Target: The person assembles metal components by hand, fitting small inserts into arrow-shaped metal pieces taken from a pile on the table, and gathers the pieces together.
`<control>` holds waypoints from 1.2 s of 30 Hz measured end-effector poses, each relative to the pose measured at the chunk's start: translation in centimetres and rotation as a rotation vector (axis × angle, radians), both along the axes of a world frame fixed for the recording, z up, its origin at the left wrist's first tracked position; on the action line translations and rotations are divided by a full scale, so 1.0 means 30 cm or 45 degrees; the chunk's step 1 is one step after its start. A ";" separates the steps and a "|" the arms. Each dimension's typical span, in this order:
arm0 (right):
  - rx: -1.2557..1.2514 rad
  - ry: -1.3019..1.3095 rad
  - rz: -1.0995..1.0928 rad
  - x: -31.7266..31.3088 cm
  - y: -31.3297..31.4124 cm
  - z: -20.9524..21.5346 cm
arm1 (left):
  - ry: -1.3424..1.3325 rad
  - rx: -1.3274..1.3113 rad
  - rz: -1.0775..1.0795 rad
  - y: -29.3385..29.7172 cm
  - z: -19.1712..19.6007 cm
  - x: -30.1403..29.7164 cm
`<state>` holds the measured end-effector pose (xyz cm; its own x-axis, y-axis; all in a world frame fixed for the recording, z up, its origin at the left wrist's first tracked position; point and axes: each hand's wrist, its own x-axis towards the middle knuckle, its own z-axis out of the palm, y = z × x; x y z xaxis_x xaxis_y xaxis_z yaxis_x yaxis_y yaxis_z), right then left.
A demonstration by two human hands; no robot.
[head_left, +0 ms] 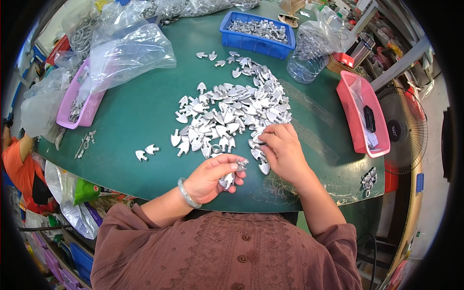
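Note:
A broad heap of silver spade-shaped metal pieces lies on the green tabletop in front of me. My left hand, with a pale bangle at its wrist, is closed around a few of these metal pieces near the table's front edge. One small piece shows between its thumb and fingers. My right hand is at the heap's near right edge, its fingers bent down over some pieces. Whether its fingertips grip one is hidden. Two spade-shaped pieces lie apart on the left.
A blue bin of small metal parts stands at the back, beside a clear plastic jar. On the right are a pink basket and a fan. Clear bags cover a lilac tray at left, where another person shows.

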<state>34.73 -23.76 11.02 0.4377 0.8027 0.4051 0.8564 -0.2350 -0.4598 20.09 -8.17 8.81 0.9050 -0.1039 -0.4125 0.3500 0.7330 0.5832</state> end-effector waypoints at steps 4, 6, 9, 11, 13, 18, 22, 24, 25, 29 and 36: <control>-0.176 -0.225 -0.052 -0.005 0.030 0.005 | -0.048 -0.091 0.005 0.018 -0.020 -0.002; -0.195 -0.204 -0.072 0.003 0.036 0.002 | -0.051 -0.138 0.012 0.021 -0.026 -0.004; -0.278 -0.322 -0.110 0.025 0.033 -0.011 | -0.035 -0.023 0.005 0.017 -0.021 -0.007; -0.267 -0.324 -0.079 0.031 0.033 -0.012 | -0.022 -0.002 0.005 0.017 -0.018 -0.007; -0.260 -0.274 -0.066 0.037 0.029 -0.015 | -0.009 0.020 0.003 0.015 -0.010 -0.007; -0.168 -0.014 0.004 0.037 0.020 -0.001 | 0.024 0.113 0.055 -0.004 0.007 0.004; -0.113 0.463 0.311 0.015 0.018 0.035 | -0.015 0.170 0.078 -0.011 0.010 0.023; -0.136 0.515 0.417 -0.002 0.022 0.050 | -0.007 0.189 0.027 -0.011 0.006 0.029; -0.129 0.612 0.419 -0.011 0.023 0.055 | -0.007 0.190 0.026 -0.011 0.003 0.029; -0.014 0.921 0.324 -0.020 0.014 0.060 | -0.015 0.171 -0.030 -0.011 -0.008 0.023; 0.016 0.387 0.104 0.014 -0.010 -0.001 | 0.041 0.147 0.090 -0.018 -0.014 0.016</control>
